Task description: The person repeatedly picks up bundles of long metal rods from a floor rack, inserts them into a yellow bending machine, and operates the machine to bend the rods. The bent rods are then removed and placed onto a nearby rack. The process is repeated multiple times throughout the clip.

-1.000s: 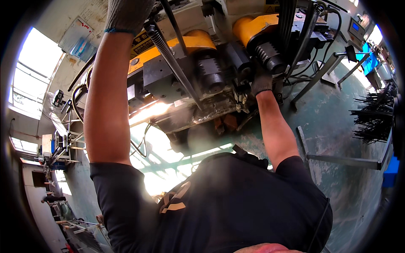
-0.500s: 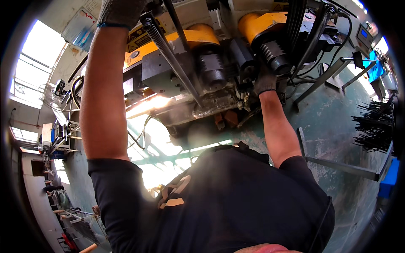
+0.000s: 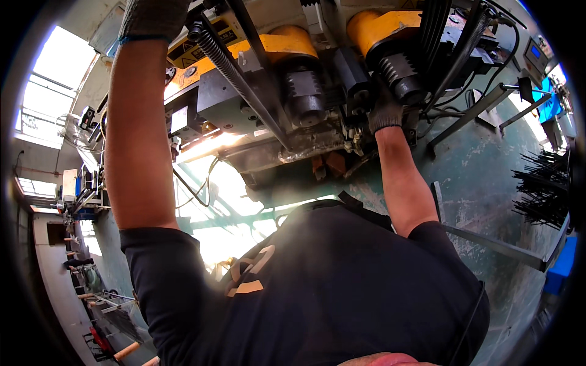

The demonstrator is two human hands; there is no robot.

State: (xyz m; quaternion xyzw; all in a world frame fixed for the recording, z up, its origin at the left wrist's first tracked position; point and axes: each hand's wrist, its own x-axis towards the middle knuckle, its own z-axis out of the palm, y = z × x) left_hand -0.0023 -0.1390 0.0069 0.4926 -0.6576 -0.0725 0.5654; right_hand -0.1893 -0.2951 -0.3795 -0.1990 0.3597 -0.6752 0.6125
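Note:
My left hand (image 3: 154,23), in a dark knit work glove, is raised at the top edge beside the machine's upper left side. Its fingers run out of the picture, so their grip does not show. Low at the machine's front, my gloved right hand (image 3: 386,114) reaches under the right toothed black roller (image 3: 400,76). Shadow and machine parts hide its fingers. The yellow and black machine (image 3: 293,44) carries a second toothed roller (image 3: 304,91) to the left and a black block (image 3: 352,73) between the two. A long coil spring on a rod (image 3: 235,76) slants down across its front.
Black cables (image 3: 448,104) and a metal stand (image 3: 470,116) are to the machine's right. Farther right, a bundle of thin dark rods (image 3: 540,189) sits by a metal frame (image 3: 494,241). Sunlight falls on the green floor (image 3: 226,226) at left. A small control screen (image 3: 535,52) stands far right.
My left forearm has shifted a little to the left, with its gloved hand higher at the top edge. The right hand stays at the same spot under the roller. The whole view has tilted slightly.

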